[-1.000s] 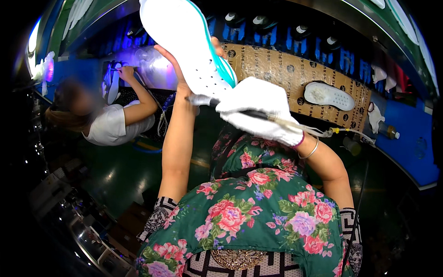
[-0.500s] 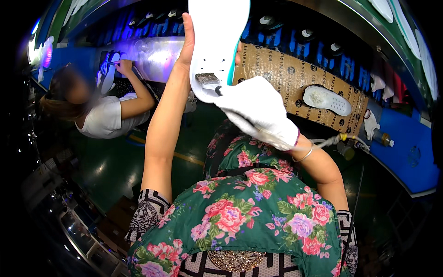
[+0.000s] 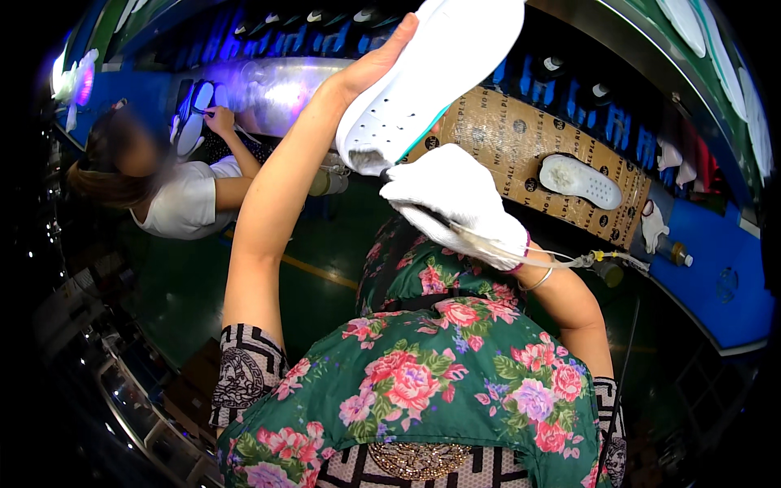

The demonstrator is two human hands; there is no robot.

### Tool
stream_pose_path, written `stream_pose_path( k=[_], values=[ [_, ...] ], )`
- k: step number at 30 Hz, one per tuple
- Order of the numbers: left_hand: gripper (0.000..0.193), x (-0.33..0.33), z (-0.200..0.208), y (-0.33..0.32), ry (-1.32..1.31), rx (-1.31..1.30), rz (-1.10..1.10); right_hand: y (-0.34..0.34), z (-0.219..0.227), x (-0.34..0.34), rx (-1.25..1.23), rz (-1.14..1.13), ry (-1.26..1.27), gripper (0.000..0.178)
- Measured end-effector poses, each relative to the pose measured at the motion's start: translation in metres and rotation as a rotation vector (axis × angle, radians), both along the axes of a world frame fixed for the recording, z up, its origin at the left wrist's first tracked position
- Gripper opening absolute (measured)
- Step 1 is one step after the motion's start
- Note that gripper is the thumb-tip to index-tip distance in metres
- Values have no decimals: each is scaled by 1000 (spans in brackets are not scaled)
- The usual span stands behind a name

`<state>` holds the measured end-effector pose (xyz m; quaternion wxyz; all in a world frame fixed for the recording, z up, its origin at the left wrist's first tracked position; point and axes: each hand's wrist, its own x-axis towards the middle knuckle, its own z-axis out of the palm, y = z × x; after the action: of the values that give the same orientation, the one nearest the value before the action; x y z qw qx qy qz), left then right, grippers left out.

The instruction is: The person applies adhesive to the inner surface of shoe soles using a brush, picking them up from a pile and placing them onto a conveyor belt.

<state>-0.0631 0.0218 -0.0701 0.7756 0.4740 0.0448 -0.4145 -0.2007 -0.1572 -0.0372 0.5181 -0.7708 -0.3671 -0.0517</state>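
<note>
A white shoe sole [image 3: 435, 73] with small holes, a teal edge and a rough grey hollow at its near end hangs tilted in front of me. My bare left hand [image 3: 376, 69] grips its left side, the thumb along the edge and other fingers behind it. My right hand [image 3: 460, 199], in a white knit glove, is closed around a slim hosed tool [image 3: 388, 173]. Only its dark tip shows, close to the sole's near end; whether they touch I cannot tell. A pale hose [image 3: 561, 262] runs from the glove to the right.
Another white sole [image 3: 582, 180] lies on a printed brown cardboard sheet [image 3: 504, 134]. Shoes on blue stands line the back. Right, a glove [image 3: 652, 226] and a bottle [image 3: 677, 252] rest by a blue surface [image 3: 716, 285]. A co-worker [image 3: 183, 195] handles soles at left.
The sole has swung, its far end going right and its near end staying near the tool. My left hand has moved right with it. The grey block seen in the near-end hollow no longer shows.
</note>
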Motion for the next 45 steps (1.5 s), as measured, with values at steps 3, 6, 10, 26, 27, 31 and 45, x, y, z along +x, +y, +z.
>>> stream_pose_path(
  k=[3, 6, 10, 26, 27, 31, 45],
  values=[
    [83, -1, -5, 8, -144, 261, -42, 1, -6, 2, 231, 60, 318, 19],
    [83, -8, 8, -4, -190, 370, -158, -4, -2, 9, 161, -82, 254, 19],
    [91, -1, 14, -6, -251, 703, -345, 3, -9, 8, -8, -11, -72, 26],
    [117, 15, 26, -13, -395, 955, -774, -4, -22, 21, 27, -38, 91, 18],
    [114, 15, 25, -10, -392, 948, -737, -1, -20, 18, -7, -34, -54, 19],
    [106, 14, 27, -4, -379, 901, -535, -5, -8, 6, 106, -14, 271, 18],
    [50, -65, -48, -13, 28, -134, 409, -50, 13, 61, 275, -383, 365, 17]
  ],
)
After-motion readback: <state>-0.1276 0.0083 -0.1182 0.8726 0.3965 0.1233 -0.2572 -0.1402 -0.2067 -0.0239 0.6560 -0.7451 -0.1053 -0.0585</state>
